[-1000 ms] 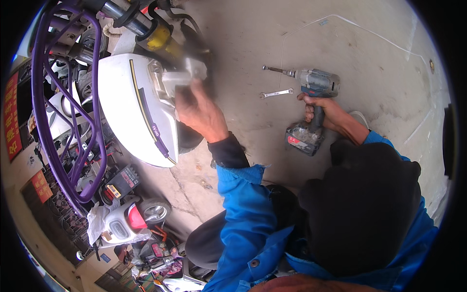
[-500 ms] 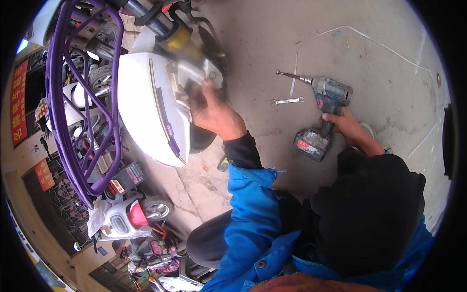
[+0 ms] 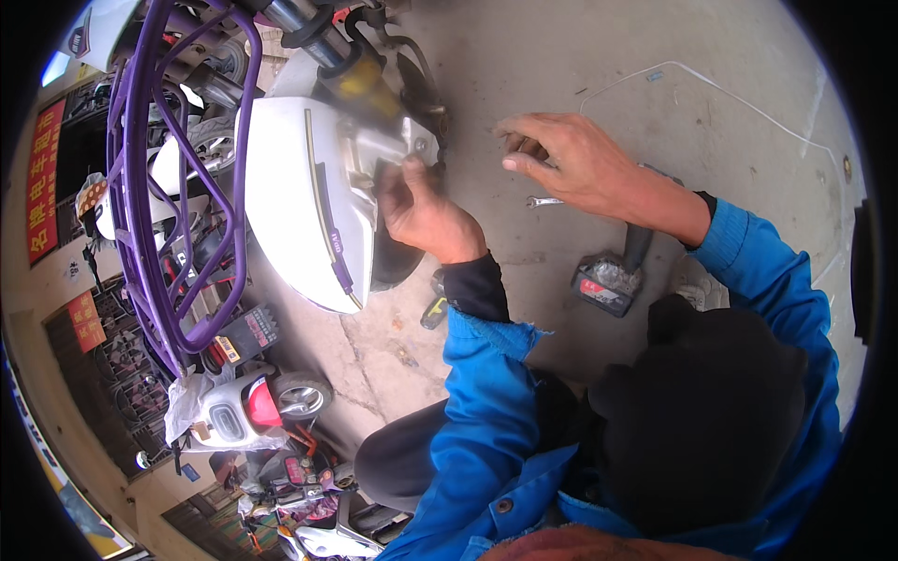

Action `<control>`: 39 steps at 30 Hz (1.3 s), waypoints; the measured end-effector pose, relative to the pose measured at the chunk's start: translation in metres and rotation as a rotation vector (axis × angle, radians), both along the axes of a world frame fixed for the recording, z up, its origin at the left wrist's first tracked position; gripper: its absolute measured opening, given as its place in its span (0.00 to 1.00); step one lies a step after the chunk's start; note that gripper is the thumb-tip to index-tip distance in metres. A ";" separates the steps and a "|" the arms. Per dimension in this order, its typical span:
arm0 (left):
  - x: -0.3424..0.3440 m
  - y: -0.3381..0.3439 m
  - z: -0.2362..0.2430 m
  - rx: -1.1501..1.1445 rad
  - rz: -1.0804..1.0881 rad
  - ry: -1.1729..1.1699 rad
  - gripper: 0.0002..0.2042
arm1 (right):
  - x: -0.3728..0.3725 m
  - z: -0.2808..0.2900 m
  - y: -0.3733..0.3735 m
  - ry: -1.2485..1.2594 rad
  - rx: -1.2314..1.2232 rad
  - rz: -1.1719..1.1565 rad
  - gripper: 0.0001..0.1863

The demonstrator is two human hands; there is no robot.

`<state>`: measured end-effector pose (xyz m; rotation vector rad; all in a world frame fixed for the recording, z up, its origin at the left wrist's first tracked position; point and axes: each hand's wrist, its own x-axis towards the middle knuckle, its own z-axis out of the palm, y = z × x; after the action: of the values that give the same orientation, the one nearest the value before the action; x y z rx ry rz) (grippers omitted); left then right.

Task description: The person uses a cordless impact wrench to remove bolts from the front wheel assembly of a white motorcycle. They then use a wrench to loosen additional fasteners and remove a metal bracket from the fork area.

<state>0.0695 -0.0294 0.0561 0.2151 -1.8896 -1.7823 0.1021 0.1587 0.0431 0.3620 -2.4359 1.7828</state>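
A white front mudguard (image 3: 285,201) with a purple-and-gold stripe hangs below the fork leg (image 3: 318,42) of a scooter. My left hand (image 3: 435,220) grips the mudguard's edge by a silver-grey bracket (image 3: 369,154), thumb up against it; its other fingers are partly hidden. To the right, my right hand (image 3: 580,168) is in the air above the floor, fingers bent and thumb apart, with nothing visible in it. Beneath my right wrist lies a cordless impact driver (image 3: 639,248), its upper body covered by the hand. An open-ended wrench (image 3: 543,201) shows partly beside it.
A purple tubular frame (image 3: 140,187) rises at the left of the mudguard. A yellow-and-black tool (image 3: 435,304) lies on the concrete near my left sleeve. A thin white strip (image 3: 720,89) curves across the floor. Parked scooters (image 3: 234,411) stand farther left.
My right hand has let go of the impact driver, now lying on the floor, and moved up and left toward the mudguard. My left hand keeps its hold.
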 end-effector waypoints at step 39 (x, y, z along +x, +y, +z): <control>0.002 -0.017 0.012 -0.816 -0.097 0.036 0.17 | -0.085 -0.027 -0.069 0.008 -0.408 0.062 0.10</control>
<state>0.0713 -0.0462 0.0683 -0.2073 -2.4477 -0.9261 0.0176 0.0899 0.0161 0.4031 -2.0013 2.2299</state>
